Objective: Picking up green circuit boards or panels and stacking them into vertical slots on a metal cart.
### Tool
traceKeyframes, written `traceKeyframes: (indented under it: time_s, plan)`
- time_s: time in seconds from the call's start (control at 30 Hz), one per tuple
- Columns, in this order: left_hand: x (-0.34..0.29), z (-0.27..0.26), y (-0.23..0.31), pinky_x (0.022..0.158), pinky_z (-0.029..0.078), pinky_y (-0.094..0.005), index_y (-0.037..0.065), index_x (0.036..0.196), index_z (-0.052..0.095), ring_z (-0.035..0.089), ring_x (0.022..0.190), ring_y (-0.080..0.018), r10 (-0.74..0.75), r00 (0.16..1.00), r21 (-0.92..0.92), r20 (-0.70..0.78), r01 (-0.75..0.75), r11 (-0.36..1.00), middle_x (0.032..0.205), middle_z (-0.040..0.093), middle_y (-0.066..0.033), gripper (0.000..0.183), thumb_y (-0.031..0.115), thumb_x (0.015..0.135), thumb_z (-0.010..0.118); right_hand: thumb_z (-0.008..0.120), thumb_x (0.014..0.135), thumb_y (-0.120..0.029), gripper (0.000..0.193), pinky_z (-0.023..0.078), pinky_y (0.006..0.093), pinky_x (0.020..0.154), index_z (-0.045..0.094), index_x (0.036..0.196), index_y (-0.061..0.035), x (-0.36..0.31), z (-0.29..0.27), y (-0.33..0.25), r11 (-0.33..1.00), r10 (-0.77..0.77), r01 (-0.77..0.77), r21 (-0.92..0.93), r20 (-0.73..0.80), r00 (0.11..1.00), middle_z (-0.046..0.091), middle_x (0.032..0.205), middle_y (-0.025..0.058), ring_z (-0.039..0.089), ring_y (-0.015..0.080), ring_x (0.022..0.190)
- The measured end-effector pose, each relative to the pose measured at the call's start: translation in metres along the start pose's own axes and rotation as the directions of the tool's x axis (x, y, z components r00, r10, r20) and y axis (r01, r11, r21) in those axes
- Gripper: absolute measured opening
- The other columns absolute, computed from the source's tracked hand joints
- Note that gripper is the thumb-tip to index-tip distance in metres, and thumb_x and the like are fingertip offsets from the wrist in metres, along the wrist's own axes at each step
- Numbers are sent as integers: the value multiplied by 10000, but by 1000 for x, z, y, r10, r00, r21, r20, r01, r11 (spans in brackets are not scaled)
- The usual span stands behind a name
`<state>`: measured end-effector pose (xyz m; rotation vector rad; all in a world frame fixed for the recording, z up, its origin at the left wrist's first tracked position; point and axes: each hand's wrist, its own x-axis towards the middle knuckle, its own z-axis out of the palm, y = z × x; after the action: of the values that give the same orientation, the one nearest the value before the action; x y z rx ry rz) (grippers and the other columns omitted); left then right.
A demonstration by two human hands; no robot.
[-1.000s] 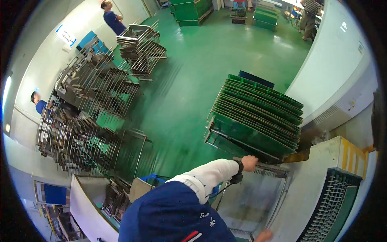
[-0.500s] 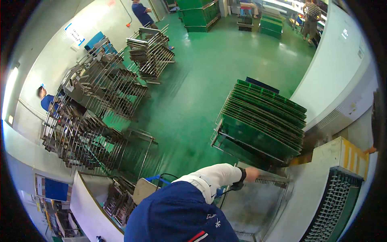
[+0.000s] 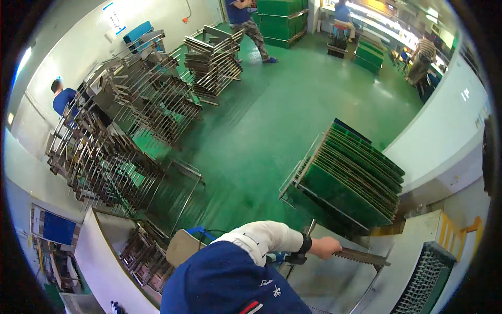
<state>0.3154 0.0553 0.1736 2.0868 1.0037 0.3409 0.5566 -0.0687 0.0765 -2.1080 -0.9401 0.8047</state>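
My left arm, in a navy short sleeve over a white undersleeve, comes in from the lower edge and bends to the right. A black band circles the wrist. My left hand (image 3: 325, 247) is closed around the near end of a toothed metal bar (image 3: 362, 256), which points right toward a machine. Beneath it is a grey metal work surface (image 3: 334, 280) with a frame along its edge. Something blue and black, partly hidden, shows under the forearm; what it is cannot be made out. My right hand does not show.
A rack of upright green panels (image 3: 350, 183) stands just beyond the work surface. Rows of rollers (image 3: 421, 282) sit in a pale machine at right. Stacked metal racks (image 3: 104, 162) fill the left side. Co-workers (image 3: 244, 21) are farther off on the green floor (image 3: 251, 120).
My left hand has come nearer with the toothed bar, which now sits lower in the picture. The whole view has shifted a little. A co-worker at the back has moved right.
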Motion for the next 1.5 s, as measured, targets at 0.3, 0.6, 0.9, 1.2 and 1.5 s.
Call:
traceKeyframes:
  time_s: [0.3,0.6,0.9,1.2,1.5]
  plan:
    - [-174,-125,-28,727,454,-458,73,1026,558,543,901,-360,125,930,-2,-345,-134,991,911,553,-145,392,2,640,568,633,780,-163,313,424,358,641,564,1021,24,-83,25,-39,991,119,-122,63,41,992,589,893,99,540,225,733]
    - [-441,-230,-93,645,442,-382,73,1048,598,535,763,-299,-139,577,-38,-805,184,982,836,536,-122,375,-12,683,602,644,772,-160,344,426,345,617,554,1047,24,-166,6,-82,966,167,-194,174,157,973,587,891,86,540,205,721]
    - [-640,-157,-112,533,363,-317,-18,811,533,446,604,-214,-487,-63,-437,-871,552,710,720,425,-101,163,1,664,602,723,743,-199,352,417,276,634,522,928,24,-137,200,-235,935,-331,351,55,494,804,551,837,50,495,135,707]
    - [-685,-76,-100,614,414,-304,-28,907,550,501,686,-226,-483,-542,-725,-688,468,506,781,463,-108,225,16,693,607,720,761,-199,281,333,233,501,482,837,-70,-176,371,-362,791,-472,589,164,776,418,466,677,-16,412,72,562]
    - [-675,-68,-94,617,406,-315,-35,917,580,497,692,-248,-340,-766,-821,-545,406,402,784,479,-120,261,-4,658,571,751,722,-201,321,357,249,499,477,782,-45,-179,525,-405,676,-488,694,247,856,171,482,679,-5,442,88,573]
